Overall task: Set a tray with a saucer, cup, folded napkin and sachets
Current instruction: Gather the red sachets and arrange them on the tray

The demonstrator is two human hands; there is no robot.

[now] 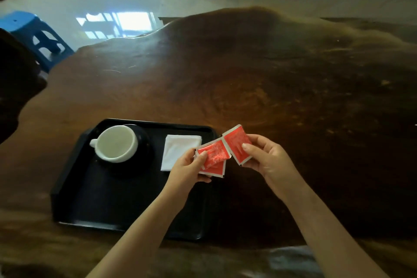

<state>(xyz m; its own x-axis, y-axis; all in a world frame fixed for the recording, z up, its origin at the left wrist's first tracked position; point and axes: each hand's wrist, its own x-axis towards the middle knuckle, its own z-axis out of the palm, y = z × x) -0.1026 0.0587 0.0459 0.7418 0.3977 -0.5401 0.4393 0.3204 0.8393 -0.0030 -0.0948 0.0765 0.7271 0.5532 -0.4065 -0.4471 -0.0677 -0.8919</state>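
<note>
A black tray (94,205) lies on the wooden table at the near left. On its far left part a white cup (116,143) stands on a dark saucer (144,149), handle to the left. A folded white napkin (177,150) lies on the tray to the right of the saucer. My left hand (188,168) holds two red sachets (214,159) above the tray's right edge. My right hand (265,157) pinches a third red sachet (235,142) just to the right, its edge close to the others.
The dark wooden table (293,97) with a wavy far edge stretches away to the right and back. A blue plastic stool (29,31) stands on the pale floor beyond the table's far left. A dark shape (15,83) sits at the left edge.
</note>
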